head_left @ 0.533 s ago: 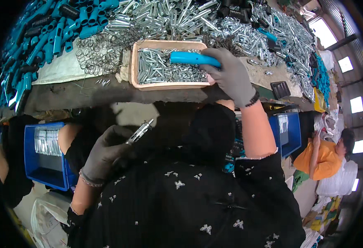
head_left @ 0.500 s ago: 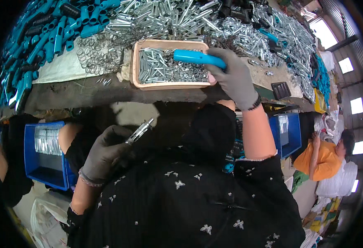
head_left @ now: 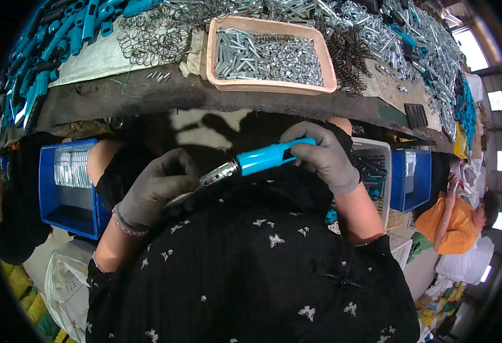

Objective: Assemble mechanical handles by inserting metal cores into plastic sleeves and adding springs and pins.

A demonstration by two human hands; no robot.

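Note:
In front of my body, my gloved left hand [head_left: 162, 186] is closed on a silvery slotted metal tube [head_left: 219, 174] that points up to the right. My gloved right hand [head_left: 322, 154] pinches the far end of a blue plastic sleeve [head_left: 268, 158]. The near end of the sleeve meets the tip of the metal tube, the two lying almost in line. How far the tube sits inside the sleeve cannot be seen. Beyond both hands, on the bench, stands a pale pink tray [head_left: 274, 87] of small metal pins [head_left: 236, 54] and short fittings.
Dark wire springs [head_left: 153, 37] lie left of the tray, more springs [head_left: 345, 57] right of it. Blue sleeves heap at far left, metal tubes [head_left: 428, 51] at far right. Blue crates [head_left: 68, 211] flank me; a white basket [head_left: 387, 188] is at right. A person in orange [head_left: 448, 226] sits further right.
My right hand has come down from above the tray with the blue sleeve, bringing it against the metal tube. My left hand has shifted slightly right. The view has tilted, with the tray now higher.

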